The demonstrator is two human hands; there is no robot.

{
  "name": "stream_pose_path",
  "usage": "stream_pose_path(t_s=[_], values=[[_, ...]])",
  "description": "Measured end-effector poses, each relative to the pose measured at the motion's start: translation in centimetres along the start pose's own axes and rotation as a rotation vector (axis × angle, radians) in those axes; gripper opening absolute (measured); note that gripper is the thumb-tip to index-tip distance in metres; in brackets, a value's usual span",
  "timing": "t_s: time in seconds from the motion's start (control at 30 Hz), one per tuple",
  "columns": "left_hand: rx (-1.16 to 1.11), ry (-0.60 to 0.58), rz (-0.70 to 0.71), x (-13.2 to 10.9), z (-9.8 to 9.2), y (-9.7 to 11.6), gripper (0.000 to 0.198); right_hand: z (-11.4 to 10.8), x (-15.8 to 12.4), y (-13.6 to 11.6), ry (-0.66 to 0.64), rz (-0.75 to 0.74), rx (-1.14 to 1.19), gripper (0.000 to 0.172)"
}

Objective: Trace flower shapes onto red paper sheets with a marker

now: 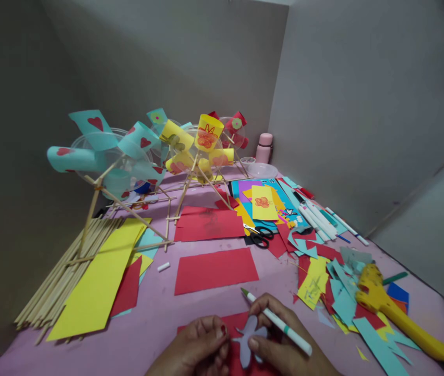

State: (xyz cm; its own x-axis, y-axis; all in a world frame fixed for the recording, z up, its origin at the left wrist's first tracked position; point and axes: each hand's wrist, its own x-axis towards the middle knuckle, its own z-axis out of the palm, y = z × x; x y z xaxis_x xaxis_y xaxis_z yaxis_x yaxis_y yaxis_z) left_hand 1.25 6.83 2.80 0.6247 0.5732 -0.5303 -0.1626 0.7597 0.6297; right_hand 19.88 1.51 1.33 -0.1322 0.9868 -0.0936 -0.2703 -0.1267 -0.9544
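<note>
At the bottom centre my right hand (280, 334) is closed on two things. A pale lilac paper cutout (248, 342), shaped like a butterfly with thin feelers, is pinched under the thumb. Across the fingers lies a white felt-tip marker (284, 326) with a green tip pointing up and left. Just left of the cutout, my left hand (202, 344) has its fingers curled together; what they hold, if anything, is hidden. Beneath both hands lies a red paper sheet (235, 319), partly covered. A second red paper rectangle (216, 270) lies in front of them.
Paper pinwheels on stick stands (98, 183) rise at the back and left. Yellow paper strips (96, 282) overlap bamboo sticks (49, 287) at left. Black-handled scissors (261, 237), markers (318, 222), paper scraps (343, 297) and a yellow glue gun (402, 318) lie right. A pink bottle (264, 149) stands behind.
</note>
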Motion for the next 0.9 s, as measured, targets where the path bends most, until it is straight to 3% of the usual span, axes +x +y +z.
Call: stream_pose_path(t_s=[0.3,0.6,0.9], values=[[0.019,-0.057,0.091,1.2,0.2,-1.0,0.033,0.1,0.0,-0.5,-0.058,-0.019,-0.055,0.040],[0.005,-0.004,-0.018,0.3,0.7,0.0,0.027,0.0,0.1,-0.2,-0.017,-0.014,-0.152,0.039],[-0.225,0.009,-0.155,0.0,1.0,0.3,0.017,-0.2,0.0,0.1,-0.064,-0.016,-0.145,0.041]])
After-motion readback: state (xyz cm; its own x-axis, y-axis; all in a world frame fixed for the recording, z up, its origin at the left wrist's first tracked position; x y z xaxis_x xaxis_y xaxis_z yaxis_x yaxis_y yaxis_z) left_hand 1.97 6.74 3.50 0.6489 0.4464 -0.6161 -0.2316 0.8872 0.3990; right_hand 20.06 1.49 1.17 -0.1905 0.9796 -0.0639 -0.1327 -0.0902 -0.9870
